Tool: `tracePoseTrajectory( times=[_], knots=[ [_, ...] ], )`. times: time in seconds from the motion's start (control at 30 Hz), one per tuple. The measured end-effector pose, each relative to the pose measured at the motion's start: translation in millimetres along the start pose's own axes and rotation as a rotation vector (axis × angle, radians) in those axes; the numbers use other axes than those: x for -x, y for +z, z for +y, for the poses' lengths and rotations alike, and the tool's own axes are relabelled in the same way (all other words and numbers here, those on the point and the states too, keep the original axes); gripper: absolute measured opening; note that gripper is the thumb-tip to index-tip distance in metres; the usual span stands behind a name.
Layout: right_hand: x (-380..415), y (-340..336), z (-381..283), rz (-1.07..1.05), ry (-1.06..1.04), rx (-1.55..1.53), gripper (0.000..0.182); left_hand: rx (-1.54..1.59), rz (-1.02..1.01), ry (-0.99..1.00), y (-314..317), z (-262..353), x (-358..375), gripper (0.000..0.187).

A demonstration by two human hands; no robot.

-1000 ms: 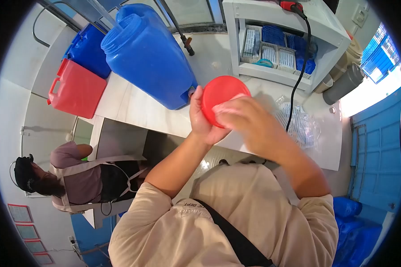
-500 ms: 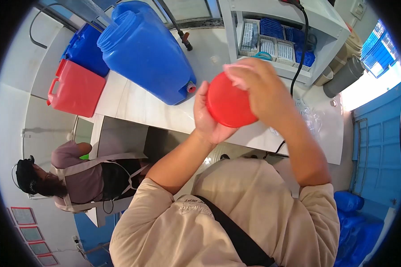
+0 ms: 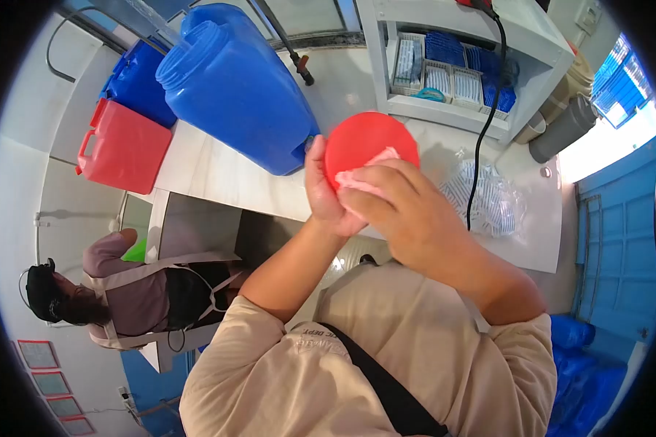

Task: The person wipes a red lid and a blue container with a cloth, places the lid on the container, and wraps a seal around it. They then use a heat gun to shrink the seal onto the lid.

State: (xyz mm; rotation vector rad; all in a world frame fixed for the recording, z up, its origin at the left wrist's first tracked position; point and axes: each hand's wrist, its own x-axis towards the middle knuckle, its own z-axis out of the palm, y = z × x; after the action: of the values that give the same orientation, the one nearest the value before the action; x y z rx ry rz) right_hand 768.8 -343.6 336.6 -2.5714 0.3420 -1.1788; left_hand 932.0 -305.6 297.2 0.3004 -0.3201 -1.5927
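A round red lid (image 3: 370, 138) rests in my left hand (image 3: 326, 195), with the thumb along its left edge and the palm beneath. My right hand (image 3: 399, 207) pinches a pink cloth (image 3: 358, 182) and presses it against the lower part of the lid. Just beyond my hands, on the counter, stands a large blue jerrycan (image 3: 244, 95) with a wide, uncapped mouth and a small spout low on its near side.
At left are a red jerrycan (image 3: 127, 146) and a darker blue one (image 3: 142, 80). A white shelf (image 3: 474, 120) holds baskets of small packs. A black cable (image 3: 481, 167) crosses a clear plastic bag (image 3: 499, 200). A person in an apron (image 3: 135, 291) stands at left.
My right hand has slid the cloth from the lid's upper edge down to its lower part. The lid has shifted slightly up and left and now faces me more fully.
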Motion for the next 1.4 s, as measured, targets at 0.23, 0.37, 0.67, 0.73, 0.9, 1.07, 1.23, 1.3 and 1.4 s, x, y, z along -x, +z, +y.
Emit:
tracePoseTrajectory(
  times=[0.23, 0.37, 0.67, 0.73, 0.9, 1.07, 1.23, 1.3, 1.4],
  knots=[
    [3.1, -12.1, 25.6, 0.112, 0.132, 0.114, 0.038, 0.060, -0.074, -0.023, 2.0, 6.4, 0.6, 0.075],
    [-1.8, -7.7, -3.7, -0.061, 0.010, -0.014, 0.036, 0.473, -0.205, -0.221, -15.1, -18.6, 1.5, 0.080],
    [2.1, -3.7, 0.4, 0.044, -0.012, -0.010, 0.033, 0.282, -0.262, -0.144, -18.1, -12.0, -4.5, 0.075],
    [-11.7, -10.1, 21.9, 0.084, -0.018, 0.103, 0.038, 0.298, -0.172, -0.116, -7.5, -19.6, -2.8, 0.076],
    [7.2, -13.0, 7.8, 0.088, 0.069, 0.097, 0.032, 0.024, -0.035, 0.044, 10.8, -0.1, -3.1, 0.078],
    [-13.9, -19.5, 14.3, 0.077, 0.090, 0.072, 0.034, 0.331, -0.167, -0.060, 2.8, -24.8, -1.2, 0.079],
    [6.6, -12.6, -0.7, 0.024, 0.013, 0.016, 0.031, 0.016, -0.015, 0.055, 16.2, -4.9, -2.3, 0.082],
    [2.1, -12.8, -9.8, -0.013, 0.028, 0.024, 0.029, 0.034, -0.039, -0.023, 15.0, -24.5, 1.8, 0.080],
    [-14.1, -17.3, 31.2, 0.182, 0.022, 0.129, 0.032, 0.041, -0.018, -0.018, 14.5, -19.5, 2.3, 0.080]
  ],
)
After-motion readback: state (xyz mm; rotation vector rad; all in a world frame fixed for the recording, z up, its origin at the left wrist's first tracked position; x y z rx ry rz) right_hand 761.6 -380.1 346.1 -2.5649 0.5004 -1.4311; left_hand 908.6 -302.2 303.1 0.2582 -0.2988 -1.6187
